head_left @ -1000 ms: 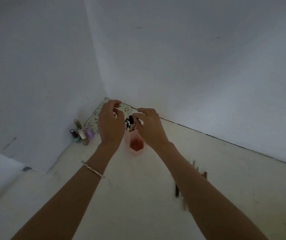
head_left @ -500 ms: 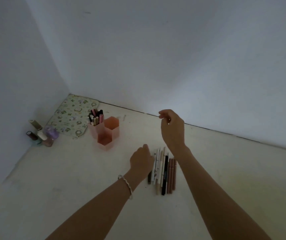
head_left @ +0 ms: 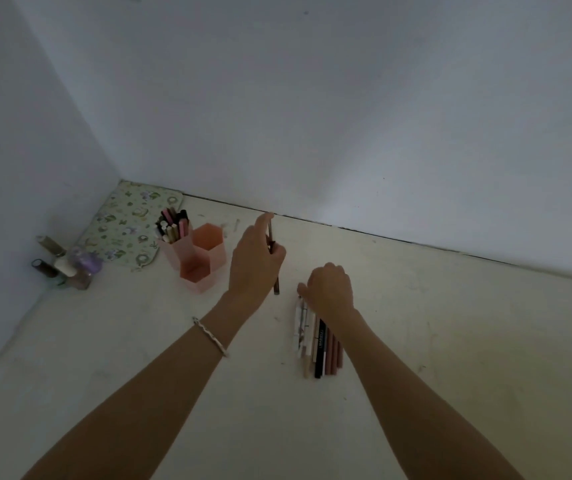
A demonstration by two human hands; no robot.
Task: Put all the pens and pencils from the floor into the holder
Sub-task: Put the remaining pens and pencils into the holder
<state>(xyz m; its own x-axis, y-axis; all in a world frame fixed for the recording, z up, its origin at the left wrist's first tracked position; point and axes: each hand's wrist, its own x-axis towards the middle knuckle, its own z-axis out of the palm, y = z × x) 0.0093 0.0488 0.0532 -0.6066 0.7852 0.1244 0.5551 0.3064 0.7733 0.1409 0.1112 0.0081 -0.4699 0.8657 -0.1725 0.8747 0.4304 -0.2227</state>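
Observation:
A pink holder (head_left: 205, 261) of hexagonal cups stands on the floor near the corner; its rear cup holds several pens and pencils (head_left: 171, 224). My left hand (head_left: 255, 261) is raised just right of the holder and grips a thin dark pencil (head_left: 276, 284) that hangs almost upright. My right hand (head_left: 329, 289) rests fingers-down on the far end of a row of several pens and pencils (head_left: 315, 344) lying side by side on the floor. Whether it grips any of them is hidden by the hand.
A floral pouch (head_left: 128, 226) lies flat in the corner behind the holder. Several small bottles (head_left: 66, 265) stand against the left wall. White walls close in the left and far sides; the pale floor (head_left: 450, 323) stretches to the right.
My left hand picked a dark pencil from the row and lifted it toward the holder. My right hand dropped from mid-air onto the far end of the row.

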